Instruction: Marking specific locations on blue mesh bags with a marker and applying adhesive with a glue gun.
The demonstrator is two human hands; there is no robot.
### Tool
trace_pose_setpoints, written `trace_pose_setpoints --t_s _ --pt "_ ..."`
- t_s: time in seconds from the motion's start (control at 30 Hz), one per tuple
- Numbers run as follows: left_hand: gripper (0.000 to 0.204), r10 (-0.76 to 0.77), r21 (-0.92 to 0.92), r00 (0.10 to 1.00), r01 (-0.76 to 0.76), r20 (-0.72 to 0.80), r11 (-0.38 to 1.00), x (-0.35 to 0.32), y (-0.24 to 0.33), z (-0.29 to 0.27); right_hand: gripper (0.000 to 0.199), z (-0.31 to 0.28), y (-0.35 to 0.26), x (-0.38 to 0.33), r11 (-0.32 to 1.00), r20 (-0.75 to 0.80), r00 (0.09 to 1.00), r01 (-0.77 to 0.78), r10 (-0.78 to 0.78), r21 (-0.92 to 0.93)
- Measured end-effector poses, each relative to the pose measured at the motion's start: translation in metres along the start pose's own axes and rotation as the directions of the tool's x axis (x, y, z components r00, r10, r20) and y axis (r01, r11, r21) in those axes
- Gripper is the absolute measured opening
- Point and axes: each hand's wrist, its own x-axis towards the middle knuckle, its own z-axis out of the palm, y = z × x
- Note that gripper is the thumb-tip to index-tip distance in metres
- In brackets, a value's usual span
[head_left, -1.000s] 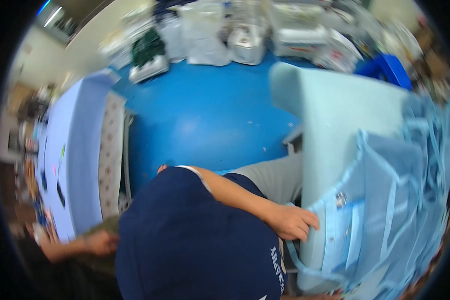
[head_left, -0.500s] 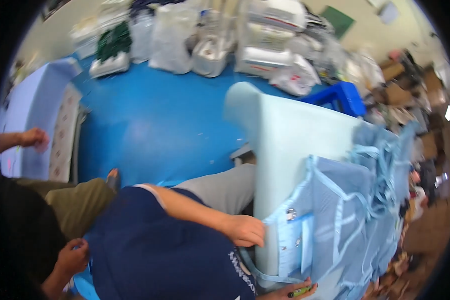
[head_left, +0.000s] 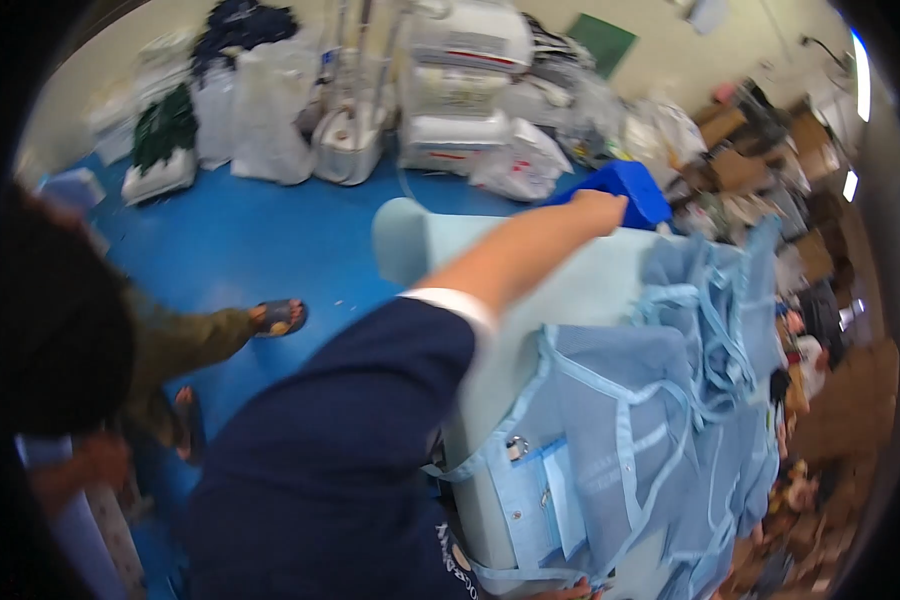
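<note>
My left arm reaches across the pale blue covered table. My left hand is over the table's far edge, beside a blue plastic crate-like thing. Blur hides its fingers and anything between them. At the bottom edge, only a little of my right hand shows, its fingers curled by the hem of a light blue mesh apron or vest; what it holds is cut off. This garment lies flat, with pale blue binding, a pocket and a shiny round fastener.
More blue mesh pieces with tangled ties lie to the right. Another person's sandalled foot and blurred hand are at the left. Stacked white packs and plastic bags line the wall; cardboard boxes stand at right.
My left hand has left the garment's near-left edge and swung out to the table's far edge. My right hand, earlier showing a small green tool, has slipped mostly out of view. The view has shifted.
</note>
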Motion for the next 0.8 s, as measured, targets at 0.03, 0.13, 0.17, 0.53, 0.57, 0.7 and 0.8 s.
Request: trace_pose_setpoints --t_s 0.03,0.13,0.17,0.53,0.57,0.7,0.8 --pt "0.040 -0.131 0.066 0.991 0.131 -0.005 0.989 0.022 -0.012 0.009 0.033 0.003 0.004 0.002 0.998 0.024 0.999 -0.023 0.022 0.064" --pt "0.039 -0.192 0.194 0.966 0.157 0.174 0.968 0.042 0.015 0.018 0.032 -0.011 0.058 -0.009 0.980 0.023 0.993 -0.107 0.113 -0.169" --pt "0.039 -0.172 0.222 0.962 0.124 0.211 0.967 0.034 0.024 0.018 0.030 -0.008 0.064 -0.014 0.980 0.044 0.983 -0.175 0.180 -0.095" --pt "0.036 0.223 -0.012 0.969 -0.223 0.103 0.975 -0.008 -0.042 0.053 0.030 -0.001 0.010 0.007 0.922 0.223 0.895 -0.381 0.386 -0.070" --pt "0.037 0.232 -0.136 0.971 -0.223 0.054 0.965 -0.030 -0.044 0.033 0.031 0.001 0.005 0.010 0.916 0.239 0.885 -0.394 0.401 -0.079" --pt "0.023 0.234 -0.382 0.910 -0.362 -0.341 0.851 -0.126 -0.050 -0.014 0.030 -0.001 -0.008 0.010 0.886 0.235 0.854 -0.447 0.464 -0.124" --pt "0.018 0.066 -0.366 0.910 -0.230 -0.409 0.902 -0.184 -0.073 -0.023 0.031 0.000 0.002 0.006 0.883 0.254 0.861 -0.466 0.441 0.049"
